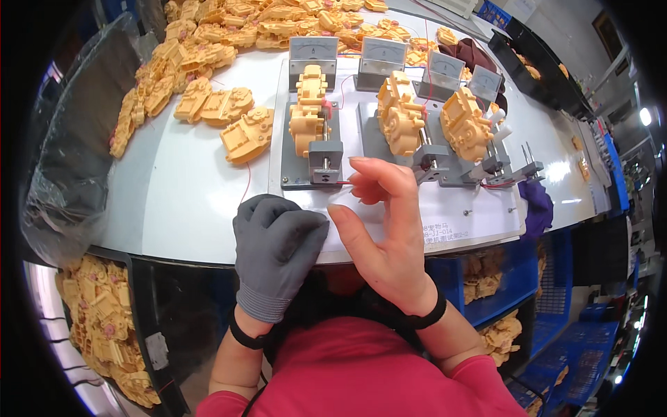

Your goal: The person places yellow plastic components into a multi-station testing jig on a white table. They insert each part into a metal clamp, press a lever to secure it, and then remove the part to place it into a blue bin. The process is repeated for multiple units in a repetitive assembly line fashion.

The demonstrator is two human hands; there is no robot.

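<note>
My left hand [276, 254], in a dark grey knit glove, is closed above the front edge of the white table. Its fingers curl inward, so anything inside them is hidden. Bare and half curled, my right hand [389, 236] hovers beside it with thumb and fingers apart and nothing between them. Beyond my hands stand grey test fixtures with metal rods. Yellow plastic gearbox housings sit upright on the left fixture [325, 161], the middle fixture [429, 161] and the right fixture [497, 165]. One loose yellow housing [248, 135] with a red wire lies left of the fixtures.
Analog meters [313, 50] stand behind the fixtures. A large pile of yellow housings [229, 35] covers the table's far left. A plastic-lined bin [76, 132] borders the left side. Blue crates [514, 271] sit below the table at right, near a purple cloth [536, 207].
</note>
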